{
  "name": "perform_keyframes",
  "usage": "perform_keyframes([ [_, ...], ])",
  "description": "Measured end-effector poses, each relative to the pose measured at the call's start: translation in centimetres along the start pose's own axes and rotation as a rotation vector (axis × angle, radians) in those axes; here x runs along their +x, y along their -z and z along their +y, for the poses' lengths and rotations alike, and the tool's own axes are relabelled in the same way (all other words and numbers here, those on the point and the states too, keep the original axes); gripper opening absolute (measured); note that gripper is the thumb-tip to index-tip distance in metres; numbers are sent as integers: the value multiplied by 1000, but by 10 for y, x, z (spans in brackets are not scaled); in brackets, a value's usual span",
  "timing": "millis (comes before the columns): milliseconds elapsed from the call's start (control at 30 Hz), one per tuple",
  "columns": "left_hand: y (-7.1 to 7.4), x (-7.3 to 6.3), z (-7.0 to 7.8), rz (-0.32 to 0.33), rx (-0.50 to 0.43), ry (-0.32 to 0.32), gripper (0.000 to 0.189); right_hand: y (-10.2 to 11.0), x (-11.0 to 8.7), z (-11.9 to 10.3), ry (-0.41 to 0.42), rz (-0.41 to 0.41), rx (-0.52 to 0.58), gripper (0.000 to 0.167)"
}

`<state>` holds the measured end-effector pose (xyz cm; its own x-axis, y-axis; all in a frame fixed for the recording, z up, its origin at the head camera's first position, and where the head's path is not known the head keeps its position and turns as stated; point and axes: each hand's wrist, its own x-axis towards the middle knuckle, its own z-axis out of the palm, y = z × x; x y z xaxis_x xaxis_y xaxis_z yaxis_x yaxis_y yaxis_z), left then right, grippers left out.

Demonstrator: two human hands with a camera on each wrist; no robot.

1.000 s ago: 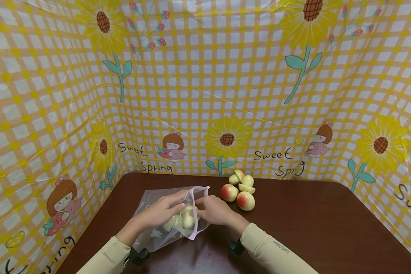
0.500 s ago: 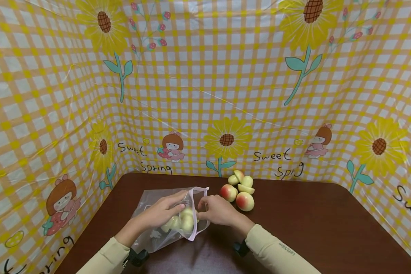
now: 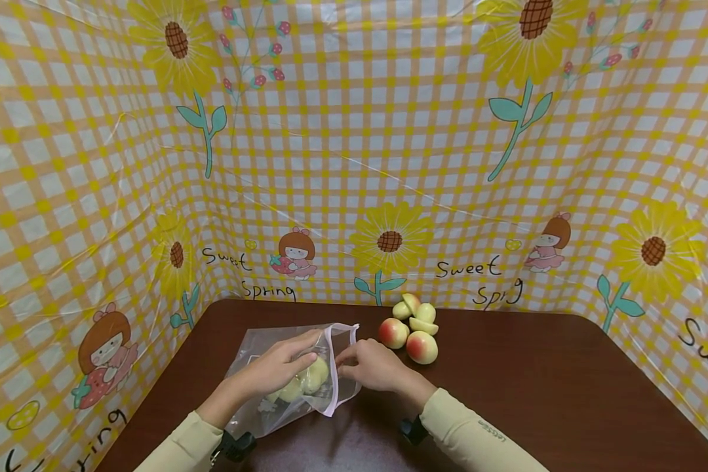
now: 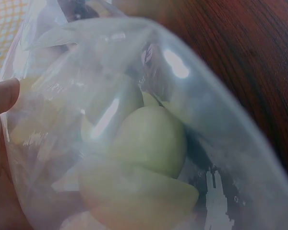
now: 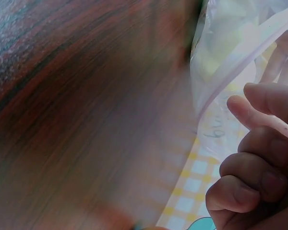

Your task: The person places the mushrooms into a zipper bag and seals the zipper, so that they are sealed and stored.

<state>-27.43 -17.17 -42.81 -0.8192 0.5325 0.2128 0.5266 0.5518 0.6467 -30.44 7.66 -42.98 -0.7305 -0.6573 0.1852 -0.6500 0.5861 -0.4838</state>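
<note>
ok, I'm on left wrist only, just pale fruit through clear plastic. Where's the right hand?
Observer: Head view has the right hand at the open mouth of the bag.
Operator: Holding anything?
Observer: Right wrist view shows nothing in its fingers.
Operator: Any fruit outside the bag?
Observer: Yes. Head view shows two red-blushed fruits and several pale pieces loose on the table, beyond the right hand.
</note>
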Motion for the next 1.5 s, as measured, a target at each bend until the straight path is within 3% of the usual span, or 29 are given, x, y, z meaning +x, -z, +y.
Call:
perform_keyframes([
  [400, 0, 0, -2, 4, 10, -11, 55, 9, -8, 5, -20, 28, 18, 13],
  [667, 0, 0, -1, 5, 7, -30, 55, 20, -16, 14, -24, 85, 115, 17],
  [1300, 1, -1, 0, 2, 17, -5, 55, 37, -30, 39, -126, 194, 93, 17],
  [1500, 0, -1, 1, 4, 18, -7, 54, 43, -31, 46, -120, 198, 68, 20],
])
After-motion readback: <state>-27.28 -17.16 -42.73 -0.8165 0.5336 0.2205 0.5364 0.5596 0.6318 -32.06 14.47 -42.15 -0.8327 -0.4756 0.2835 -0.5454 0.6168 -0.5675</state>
